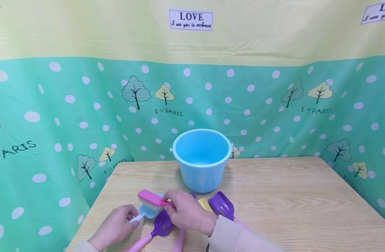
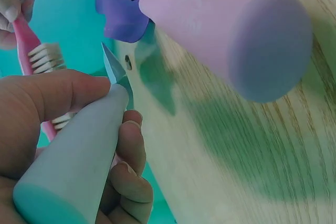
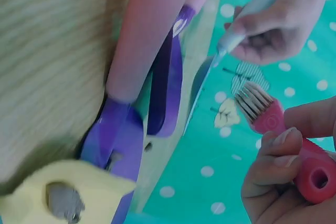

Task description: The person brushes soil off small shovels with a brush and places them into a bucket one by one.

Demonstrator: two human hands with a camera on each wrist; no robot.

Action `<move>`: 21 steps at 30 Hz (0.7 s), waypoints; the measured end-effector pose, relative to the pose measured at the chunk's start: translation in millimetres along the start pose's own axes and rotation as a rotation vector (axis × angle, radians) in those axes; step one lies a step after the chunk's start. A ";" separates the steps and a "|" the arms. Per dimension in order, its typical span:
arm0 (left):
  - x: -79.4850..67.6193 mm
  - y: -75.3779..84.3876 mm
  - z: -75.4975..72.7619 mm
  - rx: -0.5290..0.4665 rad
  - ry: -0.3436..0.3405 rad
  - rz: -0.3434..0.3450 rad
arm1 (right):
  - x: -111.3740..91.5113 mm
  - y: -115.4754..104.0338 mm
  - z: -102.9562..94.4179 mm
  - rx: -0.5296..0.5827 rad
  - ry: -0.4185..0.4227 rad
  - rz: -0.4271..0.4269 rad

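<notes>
My left hand (image 1: 114, 224) grips the pale blue handle (image 2: 76, 161) of a small light blue toy shovel (image 1: 149, 212), its blade low over the table. My right hand (image 1: 190, 214) pinches a pink brush (image 1: 150, 198) by its handle, pale bristles pointing down above the blue blade. In the right wrist view the bristles (image 3: 253, 100) stand apart from the shovel. A purple toy shovel (image 1: 163, 224) with a pink handle lies between the hands. Another purple shovel (image 1: 222, 205) lies beyond my right wrist, near a partly hidden yellow tool (image 1: 205, 204).
A light blue bucket (image 1: 202, 176) stands upright at the table's back edge, behind the tools. The wooden table (image 1: 290, 196) stretches away to the right. A green and yellow printed curtain (image 1: 258, 91) hangs behind and at both sides.
</notes>
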State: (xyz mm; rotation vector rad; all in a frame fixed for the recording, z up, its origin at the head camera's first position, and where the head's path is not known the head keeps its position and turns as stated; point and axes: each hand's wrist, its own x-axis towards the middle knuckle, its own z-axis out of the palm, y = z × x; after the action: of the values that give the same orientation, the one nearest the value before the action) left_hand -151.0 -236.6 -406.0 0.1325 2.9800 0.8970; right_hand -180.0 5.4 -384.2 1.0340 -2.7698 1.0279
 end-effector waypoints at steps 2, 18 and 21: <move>0.1 0.9 -0.1 0.000 0.005 -0.009 | -1.3 -3.5 3.1 -0.009 -0.018 -0.021; -1.6 2.5 0.0 -0.014 0.017 0.003 | 1.4 12.0 8.4 -0.128 -0.051 0.078; -1.8 2.8 -0.4 -0.005 0.019 0.000 | 3.6 17.8 6.9 -0.132 -0.018 0.093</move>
State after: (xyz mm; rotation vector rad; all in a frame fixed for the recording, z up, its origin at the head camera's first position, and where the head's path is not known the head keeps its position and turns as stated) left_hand -149.0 -234.6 -404.1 0.1238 2.9948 0.9111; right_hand -191.9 9.4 -399.0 0.9110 -2.8786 0.8347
